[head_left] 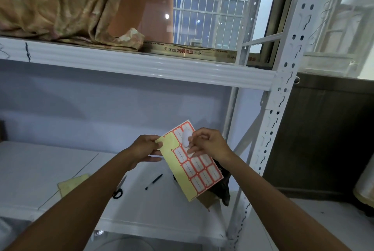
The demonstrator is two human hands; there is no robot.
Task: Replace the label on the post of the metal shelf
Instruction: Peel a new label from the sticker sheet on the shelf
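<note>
Left hand: pinched the yellow edge of the label sheet, fingers closed on it.
Right hand: fingertips pinched a white label, partly lifted off the sheet.
Sheet: held up, tilted, over the lower shelf.
Post: white, with holes, to the right, apart from both hands.
Pen: lay on the shelf.
Scissors: beside the left arm.

Dim bluish light, soft wide-angle edges
</note>
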